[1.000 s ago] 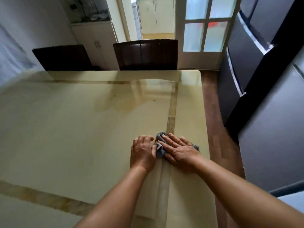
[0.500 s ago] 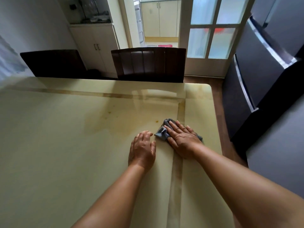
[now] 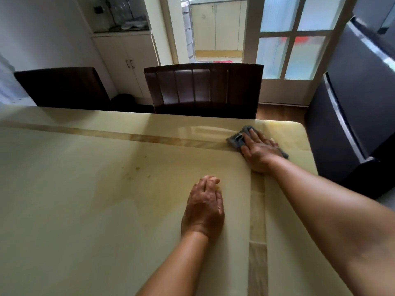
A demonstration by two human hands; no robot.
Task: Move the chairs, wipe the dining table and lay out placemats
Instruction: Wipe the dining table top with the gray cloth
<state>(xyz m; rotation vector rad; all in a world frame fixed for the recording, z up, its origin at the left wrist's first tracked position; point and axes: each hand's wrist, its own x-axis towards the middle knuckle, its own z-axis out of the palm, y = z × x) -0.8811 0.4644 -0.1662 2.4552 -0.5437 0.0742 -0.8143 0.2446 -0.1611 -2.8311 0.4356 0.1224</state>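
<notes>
- Since a second ago: right hand [image 3: 259,151] and grey cloth [image 3: 237,139] have slid from mid-surface out to the far right corner, about 1 o'clock.
- Right grip: flat, fingers straight, pressing the cloth down.
- Left hand [image 3: 204,208]: open, palm resting on the surface [image 3: 85,210], centre.
- Two dark chairs [image 3: 204,88] at 12 o'clock, behind the far edge.

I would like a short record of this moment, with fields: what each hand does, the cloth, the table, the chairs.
right hand: the right hand presses flat on the cloth, fingers straight
left hand: the left hand rests on the table, holds nothing
cloth: crumpled grey wiping cloth, near the far right corner
table: glossy cream stone dining table with brownish stains near the middle
chairs: two dark brown chairs at the far edge
placemats: none visible
</notes>
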